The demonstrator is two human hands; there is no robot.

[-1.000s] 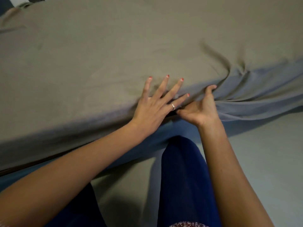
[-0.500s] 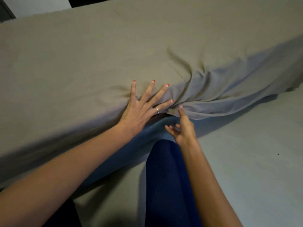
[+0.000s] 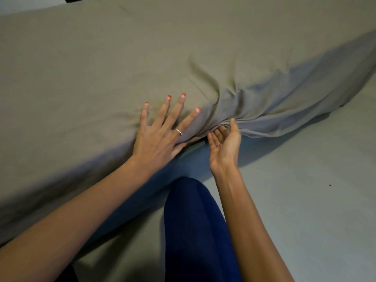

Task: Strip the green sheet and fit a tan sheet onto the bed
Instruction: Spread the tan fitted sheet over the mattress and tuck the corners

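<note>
A tan sheet (image 3: 142,58) covers the top of the bed. Its near edge hangs bunched in folds (image 3: 274,110) over the bed's side to the right. My left hand (image 3: 162,135) lies flat with spread fingers, pressing the sheet down at the bed's near edge. My right hand (image 3: 223,143) is palm up just to the right of it. Its straight fingertips reach under the bunched fold and its thumb touches the fabric from outside. No green sheet is in view.
The blue side of the mattress (image 3: 195,157) shows below the sheet between my hands. My knee in dark blue trousers (image 3: 193,220) is close to the bed. Pale floor (image 3: 305,200) spreads to the right.
My right hand let go of the sheet's fold, dropped away, and has come back up under the fold. My left hand stays flat on the sheet. The view has shifted right.
</note>
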